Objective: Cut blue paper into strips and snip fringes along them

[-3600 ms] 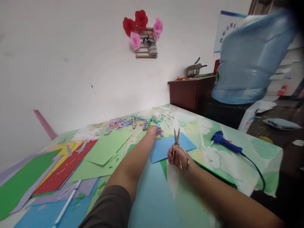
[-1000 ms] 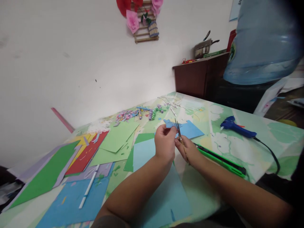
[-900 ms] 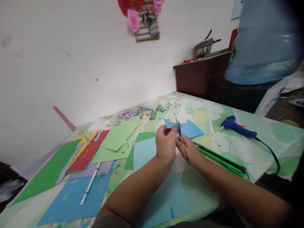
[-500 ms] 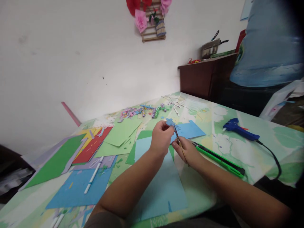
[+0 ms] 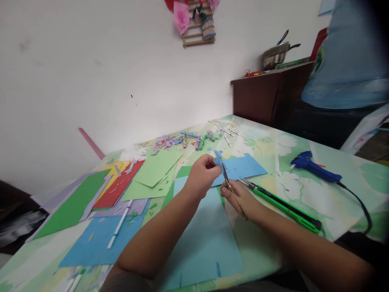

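The person's left forearm rises from about 7 o'clock with the elbow bent low, near the bottom edge of the view, and the left hand is raised over the bench with its knuckles towards the camera. Its grip is pinched, thumb against curled fingers, on a small blue fringed piece that stands up past the fingertips towards 12 o'clock.

The right forearm slants in from 4 o'clock, lower and straighter, to the right hand, which lies just beside the left at its 4 o'clock side. That grip is curled around the handles of a pair of scissors — the thumb uppermost — and the blades point towards 11 o'clock, their tips at the fringe. Whether the blades are parted is hard to tell at this size.

Around the two hands, a blue sheet lies at 2 o'clock, partly behind the fringed piece, and a pale blue sheet spreads out at 6 o'clock, between the forearms. A green cutter rests at 4 o'clock, just beyond the right wrist, its blade end near the hand. Farther off at 3 o'clock sits a blue glue gun; coiled paper rolls lie at 11 o'clock.
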A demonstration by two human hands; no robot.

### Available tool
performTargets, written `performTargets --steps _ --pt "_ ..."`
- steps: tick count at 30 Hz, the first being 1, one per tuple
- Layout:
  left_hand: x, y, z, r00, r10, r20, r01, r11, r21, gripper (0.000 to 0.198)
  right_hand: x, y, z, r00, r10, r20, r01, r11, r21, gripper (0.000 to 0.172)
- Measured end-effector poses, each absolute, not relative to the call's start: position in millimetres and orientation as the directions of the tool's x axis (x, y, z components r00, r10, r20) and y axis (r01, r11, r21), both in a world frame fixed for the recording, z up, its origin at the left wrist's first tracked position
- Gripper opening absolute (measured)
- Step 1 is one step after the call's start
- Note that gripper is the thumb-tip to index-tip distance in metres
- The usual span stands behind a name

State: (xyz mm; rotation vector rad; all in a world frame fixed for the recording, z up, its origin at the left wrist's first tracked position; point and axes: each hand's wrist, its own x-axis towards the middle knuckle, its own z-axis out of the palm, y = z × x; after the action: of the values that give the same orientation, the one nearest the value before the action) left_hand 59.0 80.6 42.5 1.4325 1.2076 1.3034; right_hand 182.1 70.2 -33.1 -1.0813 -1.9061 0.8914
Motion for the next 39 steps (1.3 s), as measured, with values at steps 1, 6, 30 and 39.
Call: performTargets --steps 1,6,30,39 --pt "59 81 42 0.001 0.981 0.193 0.111 -0.192 0.975 0.008 182 70 -32 -0.353 0.897 0.267 0.360 0.394 -0.846 0.030" --pt "59 83 44 -0.053 0.970 0.238 0.072 -0.234 0.970 0.008 185 67 -29 -0.351 0.899 0.262 0.302 0.374 -0.877 0.030" --pt "28 81 37 0.061 0.998 -0.033 0.000 0.034 0.999 0.014 192 88 -27 -0.171 0.980 0.107 -0.273 0.057 -0.960 0.035" --pt "42 68 21 0.156 0.987 -0.050 0.123 0.031 0.992 0.019 187 83 -30 -0.211 0.975 0.064 -0.368 -0.018 -0.930 0.029"
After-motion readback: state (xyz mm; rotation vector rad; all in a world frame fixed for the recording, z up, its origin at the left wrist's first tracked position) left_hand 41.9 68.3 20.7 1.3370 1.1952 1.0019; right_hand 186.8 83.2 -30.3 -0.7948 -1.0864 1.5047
